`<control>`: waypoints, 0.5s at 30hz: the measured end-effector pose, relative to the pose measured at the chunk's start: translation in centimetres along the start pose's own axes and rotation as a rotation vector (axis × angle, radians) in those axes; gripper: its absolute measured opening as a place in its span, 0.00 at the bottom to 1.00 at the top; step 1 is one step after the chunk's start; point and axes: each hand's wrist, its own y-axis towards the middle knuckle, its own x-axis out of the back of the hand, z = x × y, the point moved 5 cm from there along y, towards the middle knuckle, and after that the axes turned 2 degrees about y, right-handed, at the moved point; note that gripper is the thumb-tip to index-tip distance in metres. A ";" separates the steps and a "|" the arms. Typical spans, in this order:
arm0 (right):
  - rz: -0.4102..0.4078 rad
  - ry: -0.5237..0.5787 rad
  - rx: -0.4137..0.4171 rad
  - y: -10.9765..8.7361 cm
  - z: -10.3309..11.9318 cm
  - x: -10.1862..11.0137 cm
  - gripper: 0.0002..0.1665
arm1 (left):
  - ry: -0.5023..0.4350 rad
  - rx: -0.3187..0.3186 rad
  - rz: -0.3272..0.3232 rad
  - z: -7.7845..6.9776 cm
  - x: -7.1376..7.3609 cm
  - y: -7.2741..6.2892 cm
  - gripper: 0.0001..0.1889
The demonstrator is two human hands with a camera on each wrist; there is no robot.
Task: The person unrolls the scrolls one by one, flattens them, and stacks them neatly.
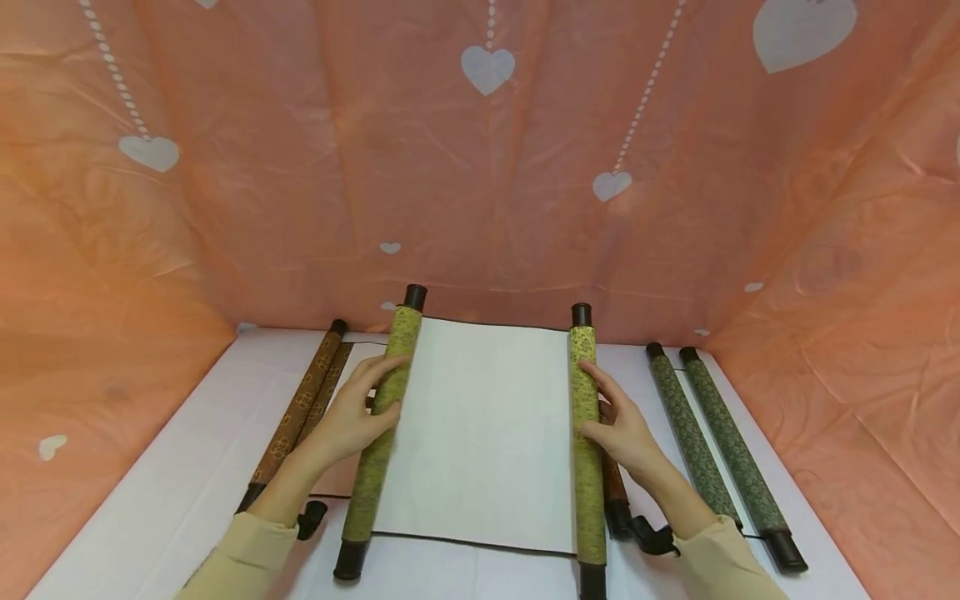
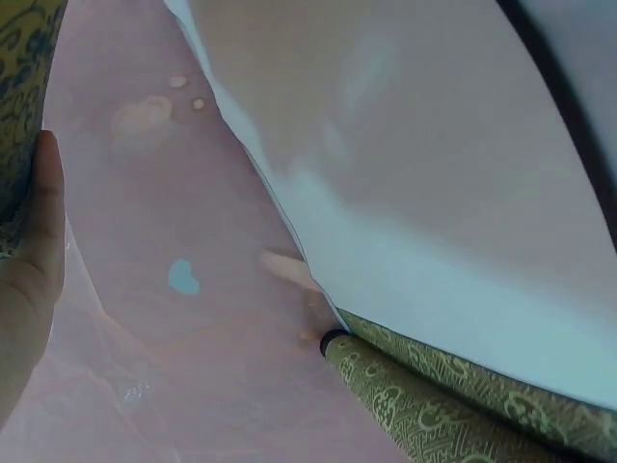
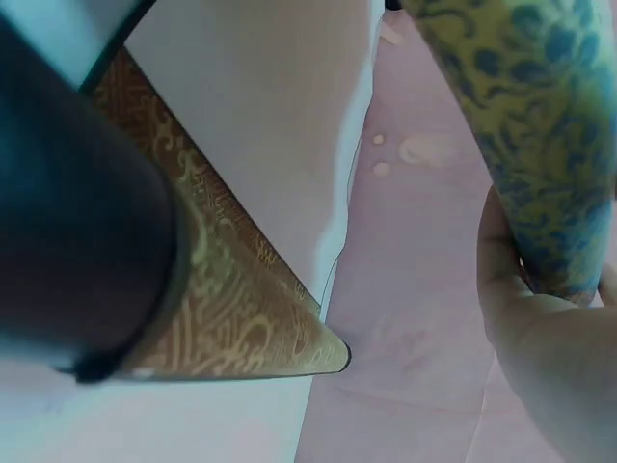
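A hand scroll with white paper [image 1: 480,433] is held partly unrolled between two yellow-green brocade rollers with dark end knobs. My left hand [image 1: 356,412] grips the left roller [image 1: 367,483], thumb on the near side and fingers over its outer edge. The right roller [image 1: 588,500] is held by my right hand [image 1: 626,429] in the same way. In the wrist views, the left hand [image 2: 29,280] and right hand [image 3: 540,338] are each around a patterned roller. Below and behind this scroll lies a brown brocade scroll [image 1: 296,412], partly unrolled, its middle hidden.
At the right lies a green patterned scroll [image 1: 693,433] with its two rollers slightly apart. The brown scroll's other roller [image 1: 613,483] shows beside my right hand. The white table [image 1: 180,425] is bounded by orange curtains with hearts [image 1: 487,208].
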 end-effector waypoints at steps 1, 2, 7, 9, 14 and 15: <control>0.000 0.003 -0.010 0.0 0.0 0.1 0.52 | 0.002 0.006 0.008 0.0 0.0 0.0 0.36; 0.000 0.011 -0.024 0.0 -0.1 0.1 0.53 | 0.003 0.011 0.015 0.0 0.1 -0.1 0.36; -0.012 0.033 -0.055 -0.1 -0.2 0.3 0.54 | 0.009 0.042 0.025 0.1 0.2 -0.2 0.37; -0.013 0.042 -0.053 -0.1 -0.2 0.3 0.52 | 0.019 0.050 0.019 0.2 0.2 -0.2 0.36; -0.026 0.033 -0.048 -0.2 -0.5 0.3 0.53 | 0.037 0.068 0.012 0.3 0.1 -0.1 0.36; -0.032 0.024 -0.042 -0.3 -0.5 0.4 0.54 | 0.038 0.066 0.010 0.3 0.1 -0.1 0.37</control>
